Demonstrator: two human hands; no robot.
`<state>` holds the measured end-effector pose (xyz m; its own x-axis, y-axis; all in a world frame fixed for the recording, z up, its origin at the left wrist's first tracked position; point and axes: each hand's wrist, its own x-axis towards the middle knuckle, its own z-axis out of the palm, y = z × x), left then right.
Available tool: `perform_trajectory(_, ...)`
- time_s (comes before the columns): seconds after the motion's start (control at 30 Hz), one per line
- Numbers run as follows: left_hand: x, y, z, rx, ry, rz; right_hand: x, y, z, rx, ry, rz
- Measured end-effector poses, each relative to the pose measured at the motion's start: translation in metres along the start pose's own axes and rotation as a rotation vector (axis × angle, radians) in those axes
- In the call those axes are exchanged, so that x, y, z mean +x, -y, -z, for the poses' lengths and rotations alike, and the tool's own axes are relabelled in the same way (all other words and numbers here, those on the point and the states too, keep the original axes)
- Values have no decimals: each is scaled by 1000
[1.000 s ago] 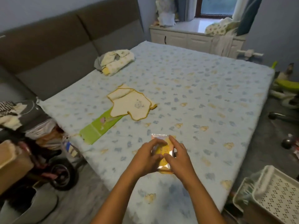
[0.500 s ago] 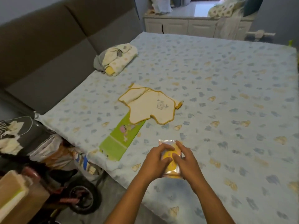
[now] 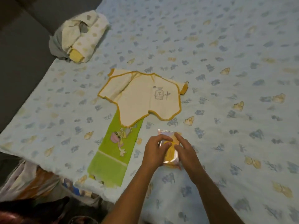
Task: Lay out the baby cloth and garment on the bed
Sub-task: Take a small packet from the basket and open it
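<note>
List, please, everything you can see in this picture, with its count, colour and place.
bed sheet: one, pale blue with blue and yellow print, covering the bed.
baby garment: one, cream with mustard trim, spread flat mid-bed.
green cloth: one, lime green with a cartoon, partly under the garment, reaching the bed's near edge.
bundle of clothes: one, cream and grey, far left by the dark headboard.
packet: one, clear with yellow contents, on the sheet.
hands: left and right, both on the packet.

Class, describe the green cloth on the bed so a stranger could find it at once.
Start at the near left edge of the bed. A long green cloth lies flat there, its far end tucked under the cream baby top. It alone is bright green, with a cartoon figure printed on it.
</note>
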<state>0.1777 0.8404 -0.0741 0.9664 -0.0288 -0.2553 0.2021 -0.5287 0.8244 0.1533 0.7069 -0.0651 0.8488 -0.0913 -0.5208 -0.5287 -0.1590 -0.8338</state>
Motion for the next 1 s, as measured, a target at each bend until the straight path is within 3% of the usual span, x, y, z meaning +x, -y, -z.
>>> perform_trajectory(0.2, 80, 59, -27, 56, 65, 7, 78, -34, -29, 20, -90, -80)
perform_trajectory(0.47, 150, 114, -67, 135, 188, -160, 157, -90, -41, -67, -192, -97)
perform_trajectory(0.67, 145, 124, -63, 141, 137, -135, 169, -100, -49, -118, -219, -100)
perform_trajectory(1.0, 104, 133, -38, 212, 56, -305, 161, -92, -57, -260, -303, -56)
